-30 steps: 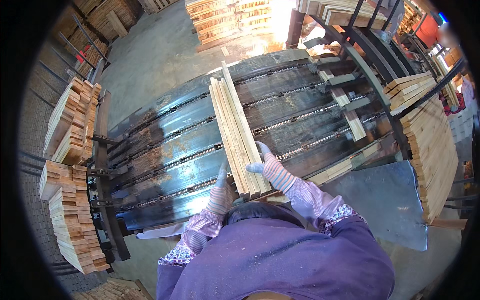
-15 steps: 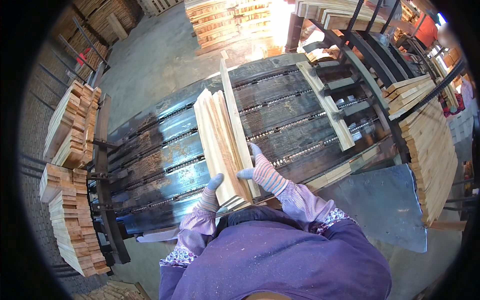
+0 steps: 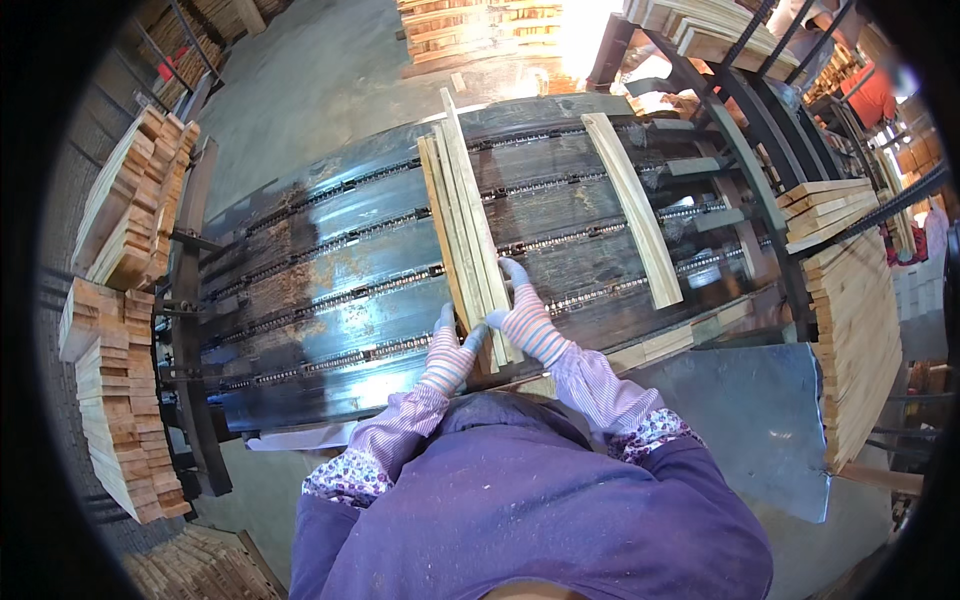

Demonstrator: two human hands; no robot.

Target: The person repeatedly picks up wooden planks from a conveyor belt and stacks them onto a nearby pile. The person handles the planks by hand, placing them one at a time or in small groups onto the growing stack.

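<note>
A narrow bundle of pale wooden boards [image 3: 462,220] lies lengthwise away from me on a dark metal chain conveyor table [image 3: 350,240]. Its boards stand on edge, side by side, and one reaches farther back than the others. My left hand [image 3: 448,352], in a striped knit glove, presses the left side of the bundle near its close end. On the opposite side my right hand [image 3: 530,322], gloved alike, has its fingers along the outer board and its thumb over the top. Between them the hands squeeze the boards together. A separate board [image 3: 635,210] rests across the chains to the right.
Stacked boards [image 3: 120,390] stand left of the table behind a metal rail [image 3: 185,330]. More stacks [image 3: 850,330] rise at the right, beside a grey metal sheet [image 3: 750,400]. Upright bars edge the rack at upper right, where a person in red [image 3: 870,95] is visible.
The boards at left, which were tilted and spread out, now stand on edge against the long board. My left hand has moved in toward my right hand, narrowing the bundle.
</note>
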